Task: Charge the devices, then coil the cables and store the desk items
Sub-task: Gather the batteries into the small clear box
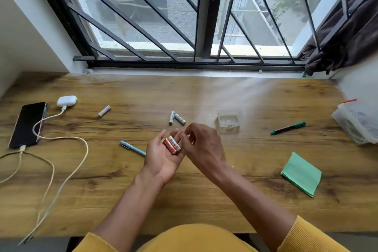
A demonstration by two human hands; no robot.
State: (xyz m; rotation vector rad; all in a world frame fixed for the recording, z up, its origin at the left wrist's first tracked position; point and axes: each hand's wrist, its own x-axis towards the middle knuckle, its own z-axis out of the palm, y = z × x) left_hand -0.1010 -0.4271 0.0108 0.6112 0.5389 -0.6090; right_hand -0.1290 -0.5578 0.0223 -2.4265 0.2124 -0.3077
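My left hand (161,157) is turned palm up over the middle of the desk and cradles a red battery (169,145) and a white battery (175,143) on its curled fingers. My right hand (204,145) hovers just right of it, fingers curled, thumb and forefinger pinched at the far end of the white battery. Two white batteries (176,118) lie on the desk just beyond my hands, and another (104,111) lies further left. At the left, a black phone (27,125) and a white earbuds case (66,101) each have a pale cable (83,145) plugged in.
A small clear container (229,119) stands right of the batteries. A blue pen (133,148) lies left of my hands, a green marker (288,128) to the right. A green sticky-note pad (300,174) and a clear storage box (356,124) sit at the far right. A barred window runs behind the wooden desk (122,200).
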